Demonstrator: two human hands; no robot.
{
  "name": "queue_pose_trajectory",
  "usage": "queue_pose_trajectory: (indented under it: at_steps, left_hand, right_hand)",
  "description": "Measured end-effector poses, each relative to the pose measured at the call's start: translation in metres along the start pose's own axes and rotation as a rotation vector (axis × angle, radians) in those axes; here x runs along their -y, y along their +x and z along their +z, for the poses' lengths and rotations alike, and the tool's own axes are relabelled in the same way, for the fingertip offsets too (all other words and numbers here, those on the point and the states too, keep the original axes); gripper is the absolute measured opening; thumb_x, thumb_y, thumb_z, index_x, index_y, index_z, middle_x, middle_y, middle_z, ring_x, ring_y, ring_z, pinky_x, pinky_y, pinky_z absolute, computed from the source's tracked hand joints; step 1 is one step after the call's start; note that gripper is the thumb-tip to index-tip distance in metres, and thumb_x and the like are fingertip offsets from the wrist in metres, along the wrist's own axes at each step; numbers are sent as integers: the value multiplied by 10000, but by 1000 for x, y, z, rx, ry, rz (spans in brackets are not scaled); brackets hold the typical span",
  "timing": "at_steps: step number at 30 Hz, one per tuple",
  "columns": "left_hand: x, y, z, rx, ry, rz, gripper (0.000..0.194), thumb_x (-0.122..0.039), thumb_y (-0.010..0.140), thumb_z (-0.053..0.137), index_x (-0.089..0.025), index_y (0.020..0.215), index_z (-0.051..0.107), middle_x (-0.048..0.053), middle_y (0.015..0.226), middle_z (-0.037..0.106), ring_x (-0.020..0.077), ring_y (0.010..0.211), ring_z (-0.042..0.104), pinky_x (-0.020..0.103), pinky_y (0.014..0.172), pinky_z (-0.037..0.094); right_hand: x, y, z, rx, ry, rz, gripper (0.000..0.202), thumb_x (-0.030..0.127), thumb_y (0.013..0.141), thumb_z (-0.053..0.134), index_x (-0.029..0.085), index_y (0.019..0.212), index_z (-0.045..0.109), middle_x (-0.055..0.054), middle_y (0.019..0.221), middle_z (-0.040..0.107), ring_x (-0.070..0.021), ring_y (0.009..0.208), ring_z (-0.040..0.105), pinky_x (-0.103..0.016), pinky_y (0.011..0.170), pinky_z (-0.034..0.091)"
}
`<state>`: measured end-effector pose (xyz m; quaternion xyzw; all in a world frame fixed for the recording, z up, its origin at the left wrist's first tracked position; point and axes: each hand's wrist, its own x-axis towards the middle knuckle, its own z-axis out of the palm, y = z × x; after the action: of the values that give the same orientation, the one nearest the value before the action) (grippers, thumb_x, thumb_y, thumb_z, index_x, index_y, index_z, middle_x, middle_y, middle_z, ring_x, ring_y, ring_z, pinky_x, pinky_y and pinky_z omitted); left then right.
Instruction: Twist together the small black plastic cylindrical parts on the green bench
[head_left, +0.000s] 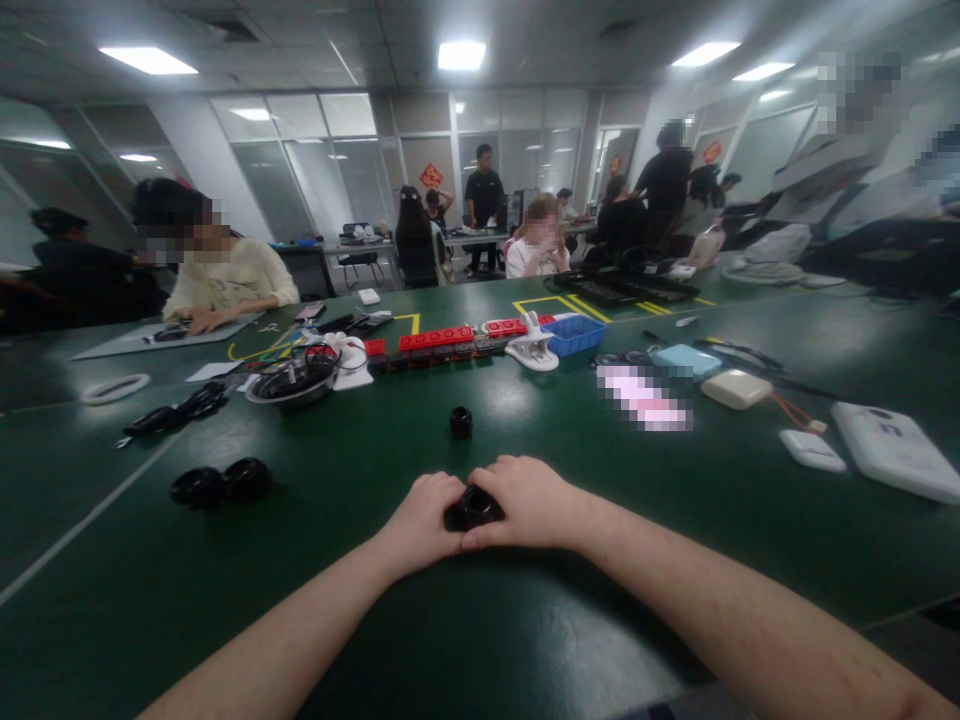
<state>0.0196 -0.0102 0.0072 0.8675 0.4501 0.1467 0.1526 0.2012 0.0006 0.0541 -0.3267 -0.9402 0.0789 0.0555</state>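
Near the front middle of the green table (360, 640), a black ring-shaped part (478, 507) is held between my two hands. My left hand (424, 525) wraps its left side. My right hand (525, 500) curls round its right side, with the thumb along the front. The two hands touch each other around it. A small black part (460, 422) with a round opening stands on the table just beyond the hands. Two more round black parts (196, 487) (247, 480) lie side by side to the left.
Red and black strips (437, 338), a blue bin (576, 334) and a white stand (533, 345) lie farther back. A metal bowl (292, 385) and black cables (180, 408) are left; white boxes (896, 450) (736, 389) are right. A person (229, 275) works at the left.
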Motion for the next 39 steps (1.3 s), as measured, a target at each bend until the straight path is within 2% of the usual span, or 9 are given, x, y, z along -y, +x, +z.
queue_pose_trajectory:
  at_steps: [6,13,19,39]
  left_hand:
    - [-1,0,0,3,-24,-17,363,-517,646,637,-184,779,580,1,759,575,189,752,512,298,691,370]
    - [2,-1,3,-10,-44,-20,348,-474,632,672,-182,803,593,0,772,581,189,761,522,304,711,366]
    - [1,0,1,-6,-22,-21,387,-511,633,657,-175,811,581,3,757,575,190,738,518,301,679,366]
    - [-3,-1,1,-45,-40,-96,360,-528,672,605,-178,743,558,1,747,564,186,716,516,305,668,386]
  right_hand:
    - [1,0,0,-51,26,-28,413,510,813,441,154,981,568,-81,857,566,-204,774,522,-308,645,408]
    - [5,-1,-1,-107,108,-46,435,385,754,568,133,1104,512,-76,912,558,-194,825,513,-304,709,408]
    - [5,-1,-5,-97,86,-39,305,399,742,587,146,912,570,-59,854,565,-184,784,512,-294,675,397]
    - [9,-1,-6,-126,-3,0,326,387,756,586,138,964,613,-66,859,525,-184,797,469,-292,665,406]
